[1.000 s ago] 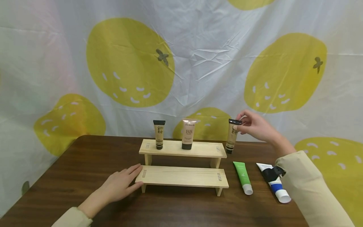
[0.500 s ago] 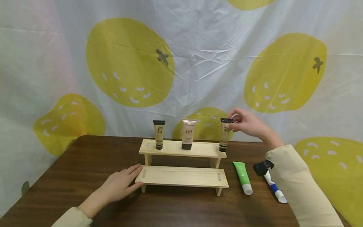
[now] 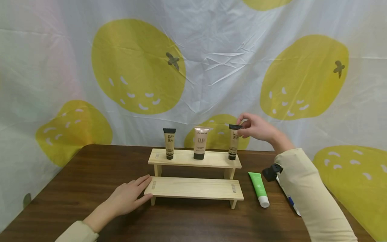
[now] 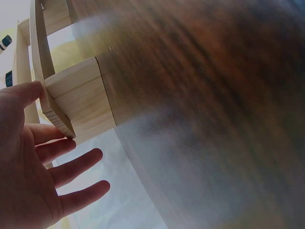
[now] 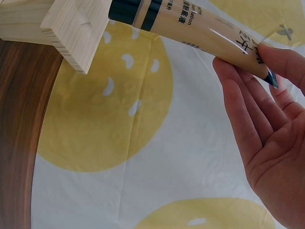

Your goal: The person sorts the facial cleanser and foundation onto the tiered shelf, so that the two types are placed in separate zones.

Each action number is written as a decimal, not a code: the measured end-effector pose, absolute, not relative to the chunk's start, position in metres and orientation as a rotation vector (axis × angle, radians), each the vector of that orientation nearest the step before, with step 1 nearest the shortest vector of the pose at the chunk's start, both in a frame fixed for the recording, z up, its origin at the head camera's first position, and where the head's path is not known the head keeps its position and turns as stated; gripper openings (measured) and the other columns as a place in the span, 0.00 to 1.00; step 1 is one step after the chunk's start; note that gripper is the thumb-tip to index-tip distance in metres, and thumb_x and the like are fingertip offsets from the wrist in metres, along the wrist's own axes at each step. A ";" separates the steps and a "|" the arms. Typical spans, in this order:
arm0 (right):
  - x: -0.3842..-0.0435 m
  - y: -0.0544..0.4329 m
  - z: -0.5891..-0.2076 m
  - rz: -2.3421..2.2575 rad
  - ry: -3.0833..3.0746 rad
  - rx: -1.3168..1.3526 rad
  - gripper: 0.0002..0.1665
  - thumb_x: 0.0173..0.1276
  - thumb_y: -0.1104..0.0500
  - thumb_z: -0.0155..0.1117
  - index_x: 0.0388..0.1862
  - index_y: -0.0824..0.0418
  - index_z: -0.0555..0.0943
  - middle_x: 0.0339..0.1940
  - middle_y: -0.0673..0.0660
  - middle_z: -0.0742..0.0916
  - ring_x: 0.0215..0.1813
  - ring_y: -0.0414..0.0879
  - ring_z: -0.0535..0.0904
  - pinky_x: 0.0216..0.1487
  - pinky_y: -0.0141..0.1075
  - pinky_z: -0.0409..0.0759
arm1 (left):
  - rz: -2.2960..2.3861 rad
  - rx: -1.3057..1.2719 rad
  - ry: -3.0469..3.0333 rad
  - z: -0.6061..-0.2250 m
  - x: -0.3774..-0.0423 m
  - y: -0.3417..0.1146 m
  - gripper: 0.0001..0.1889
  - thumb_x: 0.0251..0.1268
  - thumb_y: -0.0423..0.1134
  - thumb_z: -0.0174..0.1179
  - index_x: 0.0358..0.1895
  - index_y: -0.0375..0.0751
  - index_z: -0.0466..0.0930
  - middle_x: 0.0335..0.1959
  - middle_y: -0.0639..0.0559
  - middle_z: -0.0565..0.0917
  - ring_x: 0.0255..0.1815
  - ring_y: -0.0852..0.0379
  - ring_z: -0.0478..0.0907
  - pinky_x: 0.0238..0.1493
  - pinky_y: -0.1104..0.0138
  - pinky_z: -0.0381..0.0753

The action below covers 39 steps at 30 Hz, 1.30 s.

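My right hand [image 3: 257, 128] pinches the black crimped end of a beige foundation tube [image 3: 233, 144] between thumb and fingers. The tube stands cap down at the right end of the upper wooden shelf [image 3: 184, 162]. In the right wrist view its dark cap [image 5: 125, 9] meets the board's end. To its left, a pink BB cream tube [image 3: 201, 143] and a matching beige foundation tube [image 3: 169, 144] stand upright on the same shelf. My left hand [image 3: 127, 197] rests at the left end of the lower wooden shelf [image 3: 193, 187], straight fingers touching its edge [image 4: 57, 117].
A green tube with a white cap [image 3: 258, 190] lies on the dark wooden table [image 3: 121, 228] right of the shelves. Beyond it lies a white and blue tube [image 3: 291, 201], mostly hidden by my right sleeve [image 3: 311, 195]. A lemon-print curtain [image 3: 211, 67] hangs behind.
My right hand has moved left with the beige foundation tube, from beside the upper shelf onto its right end. My right sleeve now covers more of the white and blue tube. The left hand stays still.
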State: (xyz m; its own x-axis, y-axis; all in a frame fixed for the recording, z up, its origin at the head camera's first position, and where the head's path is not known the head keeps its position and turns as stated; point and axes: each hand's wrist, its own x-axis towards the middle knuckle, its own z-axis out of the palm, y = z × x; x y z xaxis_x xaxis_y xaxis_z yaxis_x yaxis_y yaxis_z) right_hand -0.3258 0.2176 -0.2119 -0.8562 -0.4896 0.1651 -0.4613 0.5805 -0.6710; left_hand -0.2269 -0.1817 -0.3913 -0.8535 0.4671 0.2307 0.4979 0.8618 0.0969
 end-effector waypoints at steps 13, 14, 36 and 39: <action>-0.332 0.204 -0.214 -1.202 2.721 -0.859 0.11 0.60 0.68 0.57 0.40 0.68 0.68 0.32 0.63 0.82 0.35 0.52 0.78 0.36 0.41 0.76 | -0.233 -0.748 -2.830 -0.393 -0.227 -0.182 0.33 0.62 0.59 0.45 0.61 0.37 0.65 0.59 0.44 0.67 0.49 0.44 0.72 0.40 0.48 0.70; -0.332 0.204 -0.215 -1.204 2.720 -0.861 0.11 0.60 0.68 0.57 0.40 0.68 0.68 0.32 0.63 0.82 0.35 0.51 0.78 0.36 0.41 0.76 | -0.232 -0.749 -2.829 -0.392 -0.227 -0.183 0.33 0.62 0.59 0.45 0.62 0.37 0.65 0.59 0.44 0.67 0.49 0.44 0.72 0.40 0.48 0.70; -0.335 0.196 -0.229 -1.259 2.728 -0.874 0.11 0.58 0.68 0.59 0.39 0.68 0.70 0.35 0.63 0.82 0.37 0.53 0.78 0.35 0.40 0.76 | -0.243 -0.749 -2.827 -0.394 -0.228 -0.183 0.33 0.62 0.59 0.44 0.62 0.38 0.65 0.59 0.44 0.67 0.49 0.43 0.72 0.40 0.47 0.70; -0.335 0.195 -0.230 -1.262 2.732 -0.879 0.11 0.58 0.68 0.59 0.39 0.68 0.70 0.36 0.63 0.81 0.37 0.54 0.78 0.35 0.40 0.76 | -0.244 -0.749 -2.826 -0.394 -0.228 -0.183 0.33 0.62 0.60 0.44 0.62 0.38 0.65 0.59 0.44 0.67 0.49 0.43 0.72 0.40 0.47 0.70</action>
